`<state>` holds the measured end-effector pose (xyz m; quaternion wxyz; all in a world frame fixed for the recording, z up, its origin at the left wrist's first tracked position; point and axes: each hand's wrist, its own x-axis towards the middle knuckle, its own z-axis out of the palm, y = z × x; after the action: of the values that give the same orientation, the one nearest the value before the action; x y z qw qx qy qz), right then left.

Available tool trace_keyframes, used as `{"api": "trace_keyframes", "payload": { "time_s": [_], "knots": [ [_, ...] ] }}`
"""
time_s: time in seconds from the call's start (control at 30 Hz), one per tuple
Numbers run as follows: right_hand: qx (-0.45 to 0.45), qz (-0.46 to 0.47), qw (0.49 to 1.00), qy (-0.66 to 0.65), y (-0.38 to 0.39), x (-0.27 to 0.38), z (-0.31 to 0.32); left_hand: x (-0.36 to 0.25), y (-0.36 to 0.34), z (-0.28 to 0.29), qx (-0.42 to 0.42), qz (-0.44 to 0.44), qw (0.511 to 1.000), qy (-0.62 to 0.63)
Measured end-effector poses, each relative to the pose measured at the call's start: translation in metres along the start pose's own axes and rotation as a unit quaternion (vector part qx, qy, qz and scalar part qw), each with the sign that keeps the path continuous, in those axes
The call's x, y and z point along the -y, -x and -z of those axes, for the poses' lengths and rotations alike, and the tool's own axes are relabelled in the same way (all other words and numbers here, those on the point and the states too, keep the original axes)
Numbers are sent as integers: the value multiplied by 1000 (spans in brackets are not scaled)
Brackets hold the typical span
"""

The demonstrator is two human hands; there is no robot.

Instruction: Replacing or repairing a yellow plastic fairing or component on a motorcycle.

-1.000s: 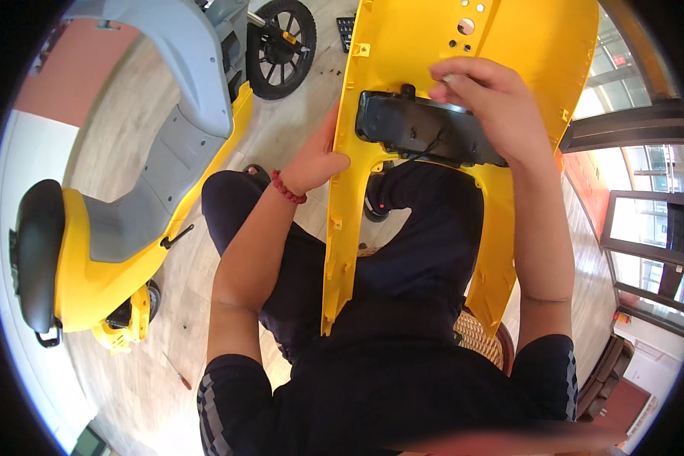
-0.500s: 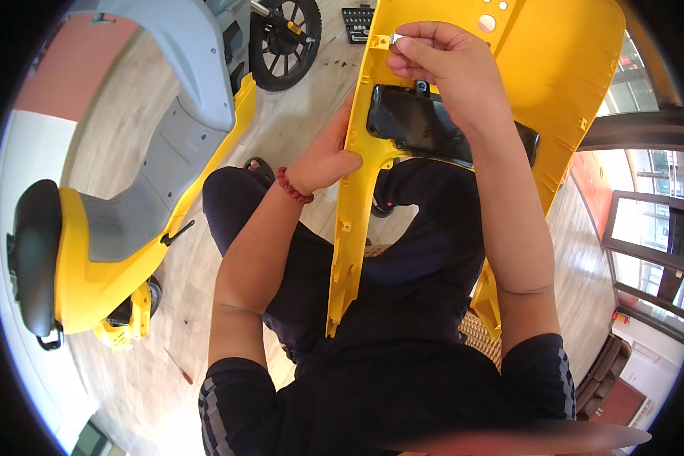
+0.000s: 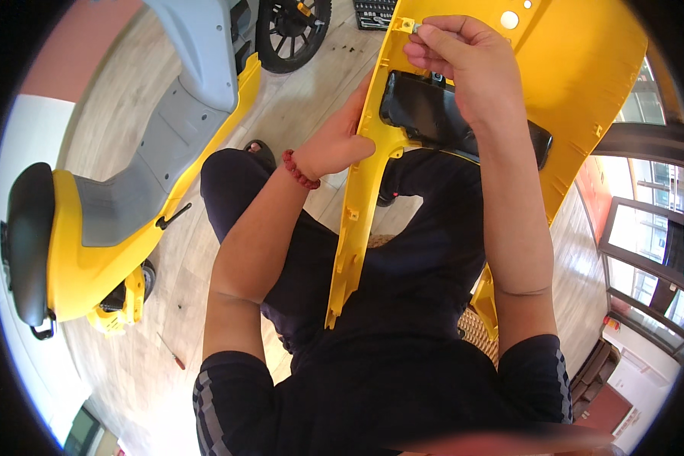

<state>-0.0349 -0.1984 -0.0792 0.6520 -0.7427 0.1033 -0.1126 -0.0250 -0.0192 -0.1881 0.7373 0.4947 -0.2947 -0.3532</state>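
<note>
My left hand (image 3: 342,143) grips the left edge of a large yellow plastic panel (image 3: 574,68), which rests over my lap. Near the panel's upper left edge, my right hand (image 3: 475,64) pinches a small silvery piece (image 3: 417,29), probably metal, against a square yellow tab (image 3: 405,24) with a hole. A glossy black oblong part (image 3: 422,106) is set across the panel, partly hidden behind my right hand and forearm. Several round holes show at the panel's top.
A yellow-and-grey scooter (image 3: 83,281) stands on my left, with a wheel (image 3: 289,30) at upper left of centre. An open socket set (image 3: 374,14) and a screwdriver (image 3: 173,354) lie on the wood floor. A woven seat (image 3: 479,334) is under me; glazed doors (image 3: 638,228) are at right.
My right hand has moved up and left from over the black part to the tab on the panel's left edge. The panel and my left hand have shifted right and slightly up in the picture.
</note>
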Motion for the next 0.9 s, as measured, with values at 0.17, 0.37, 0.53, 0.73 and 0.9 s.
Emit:
{"api": "trace_keyframes", "payload": {
  "time_s": [0.17,0.37,0.53,0.73,0.9],
  "knots": [
    [19,42,999,-27,1,-8,0,-4,3,-1,-8,-5,1000,0],
    [35,23,986,-161,3,-15,-2,4,3,2,-16,35,998,52],
    [30,-95,954,-284,4,-10,-11,20,5,13,-12,58,994,93],
    [81,-91,936,-329,6,-13,-6,20,6,10,-26,93,989,110],
    [44,-68,950,-301,11,-19,-10,20,6,7,-48,104,986,118]
  ]
}}
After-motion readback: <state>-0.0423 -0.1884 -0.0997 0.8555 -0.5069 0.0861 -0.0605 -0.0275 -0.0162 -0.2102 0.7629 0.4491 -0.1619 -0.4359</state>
